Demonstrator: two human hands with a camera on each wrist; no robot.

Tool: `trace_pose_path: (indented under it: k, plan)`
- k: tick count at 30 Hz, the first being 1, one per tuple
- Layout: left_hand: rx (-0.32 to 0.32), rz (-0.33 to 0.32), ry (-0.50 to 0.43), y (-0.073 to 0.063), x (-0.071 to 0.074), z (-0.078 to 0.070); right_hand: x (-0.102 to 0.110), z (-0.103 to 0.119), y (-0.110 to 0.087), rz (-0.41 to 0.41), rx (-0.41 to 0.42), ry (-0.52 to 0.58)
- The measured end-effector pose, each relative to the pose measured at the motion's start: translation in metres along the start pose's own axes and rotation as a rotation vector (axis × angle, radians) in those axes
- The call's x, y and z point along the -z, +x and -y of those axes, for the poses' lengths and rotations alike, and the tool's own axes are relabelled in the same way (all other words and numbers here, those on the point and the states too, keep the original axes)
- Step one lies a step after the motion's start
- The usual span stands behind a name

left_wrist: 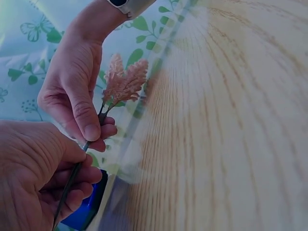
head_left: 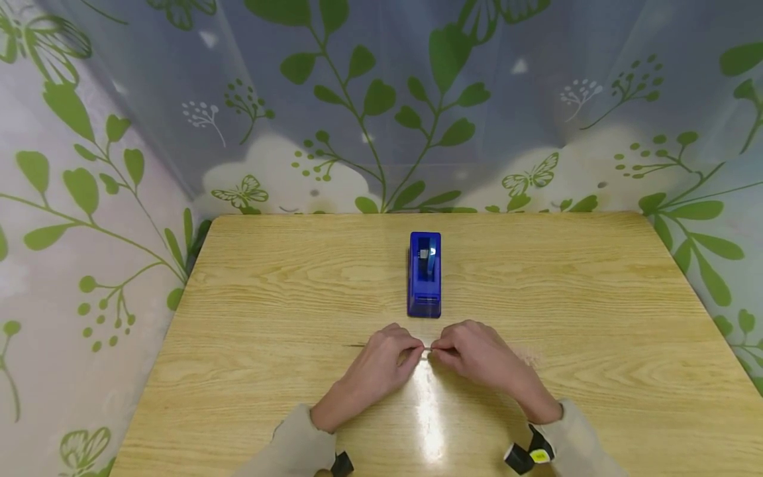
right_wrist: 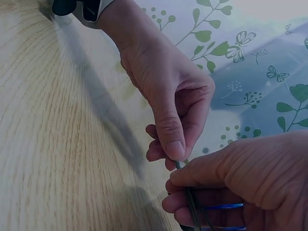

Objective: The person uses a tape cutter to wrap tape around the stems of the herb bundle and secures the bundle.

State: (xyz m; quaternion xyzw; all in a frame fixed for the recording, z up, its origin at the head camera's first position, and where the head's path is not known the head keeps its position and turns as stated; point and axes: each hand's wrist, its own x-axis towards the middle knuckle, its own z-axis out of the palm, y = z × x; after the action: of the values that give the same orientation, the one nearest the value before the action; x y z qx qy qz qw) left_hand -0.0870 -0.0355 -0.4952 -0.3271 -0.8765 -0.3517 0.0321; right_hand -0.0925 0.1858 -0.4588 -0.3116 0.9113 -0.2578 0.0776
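Blue translucent plastic forms the boxy shape, one only, apparently a tape dispenser (head_left: 424, 289), in the middle of the head view on one pale wood-grain table (head_left: 268, 298). Just below, at lower centre, I count two hands: the left hand (head_left: 386, 358) and right hand (head_left: 479, 358) both pinch the thin dark stem (left_wrist: 68, 187) of one feathery pink sprig (left_wrist: 126, 81), two plumes visible. They seem to be working the stem; next probably calls for a steady grip.
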Motion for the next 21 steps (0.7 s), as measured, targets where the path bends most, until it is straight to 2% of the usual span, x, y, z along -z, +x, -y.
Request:
trace_pose_path:
  k: [7, 11, 21]
  plan:
    - [-0.036, -0.001, -0.034, 0.0011, 0.0025, 0.0016, -0.0012, -0.0012, 0.0014, 0.015, -0.031, 0.046]
    - [-0.048, -0.001, -0.038, 0.0018, 0.0039, 0.0015, -0.0014, -0.0020, 0.0013, 0.024, -0.015, 0.044]
    - [-0.027, 0.000, -0.017, 0.0013, 0.0034, 0.0004, 0.0006, -0.0025, 0.0018, 0.011, 0.036, 0.014]
